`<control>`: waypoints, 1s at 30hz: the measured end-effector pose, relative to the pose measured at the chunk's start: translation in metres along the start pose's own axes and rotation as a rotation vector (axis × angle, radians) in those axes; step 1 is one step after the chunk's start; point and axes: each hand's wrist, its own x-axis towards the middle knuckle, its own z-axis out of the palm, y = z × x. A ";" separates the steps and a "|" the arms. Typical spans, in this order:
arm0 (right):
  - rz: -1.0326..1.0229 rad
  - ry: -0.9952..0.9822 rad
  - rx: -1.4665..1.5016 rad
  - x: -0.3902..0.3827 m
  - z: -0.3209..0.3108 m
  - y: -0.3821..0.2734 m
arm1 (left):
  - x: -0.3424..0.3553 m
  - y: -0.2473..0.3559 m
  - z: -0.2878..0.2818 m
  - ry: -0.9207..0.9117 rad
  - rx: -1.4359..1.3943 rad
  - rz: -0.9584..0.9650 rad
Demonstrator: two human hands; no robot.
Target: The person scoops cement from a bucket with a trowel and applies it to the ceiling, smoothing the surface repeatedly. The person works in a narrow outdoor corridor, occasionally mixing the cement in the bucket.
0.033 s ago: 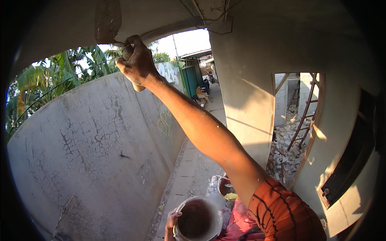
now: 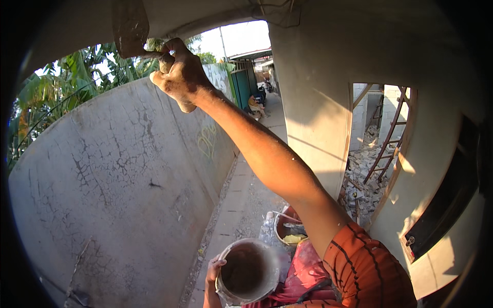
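My right hand [image 2: 179,77] is raised at upper middle, fingers wrapped round the handle of a trowel. Its grey-brown blade [image 2: 131,31] is up at the plastered underside of the overhead structure [image 2: 77,28]; I cannot tell whether it touches it. Down at the bottom middle, my left hand [image 2: 214,272] grips the side of a round bucket [image 2: 249,277] with dark, dirty insides. Behind that stands a second container [image 2: 285,230] holding tools and something yellow, partly hidden by my right arm.
A cracked concrete wall [image 2: 92,195] lines the left of a narrow path [image 2: 233,205]. A person [image 2: 256,105] sits far down it. A plastered wall [image 2: 308,128] has an opening showing rubble [image 2: 364,182] and a leaning ladder [image 2: 390,149]. Banana plants [image 2: 51,108] rise behind the left wall.
The surroundings appear slightly higher in the view. My right hand with the trowel has shifted a little within the frame; both hands keep their grips.
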 end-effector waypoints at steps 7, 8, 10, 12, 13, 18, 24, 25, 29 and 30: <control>0.717 -0.740 -0.779 -0.287 -0.161 0.062 | -0.007 0.021 0.022 0.017 -0.264 0.026; 0.787 -0.871 -0.789 -0.325 -0.178 0.057 | -0.008 0.004 0.018 0.052 -0.291 0.050; 0.860 -1.092 -0.759 -0.379 -0.196 0.046 | 0.000 -0.007 0.013 0.094 -0.383 -0.057; 0.873 -1.250 -0.684 -0.410 -0.196 0.023 | 0.005 -0.014 0.019 0.066 -0.354 -0.092; 0.868 -1.294 -0.652 -0.418 -0.189 0.014 | 0.010 -0.005 0.028 -0.003 -0.359 -0.105; 0.670 -1.617 -0.931 -0.489 -0.173 0.023 | 0.044 -0.013 0.048 -0.099 -0.217 -0.178; 0.843 -1.753 -0.863 -0.563 -0.146 0.048 | 0.053 -0.010 0.102 -0.274 0.019 -0.225; 0.850 -1.791 -0.865 -0.572 -0.143 0.049 | 0.053 -0.011 0.105 -0.301 0.016 -0.221; 0.967 -1.795 -0.710 -0.573 -0.126 0.027 | 0.049 0.004 0.112 -0.345 0.073 -0.167; 0.959 -1.803 -0.692 -0.591 -0.125 0.026 | 0.045 0.012 0.116 -0.340 0.016 -0.208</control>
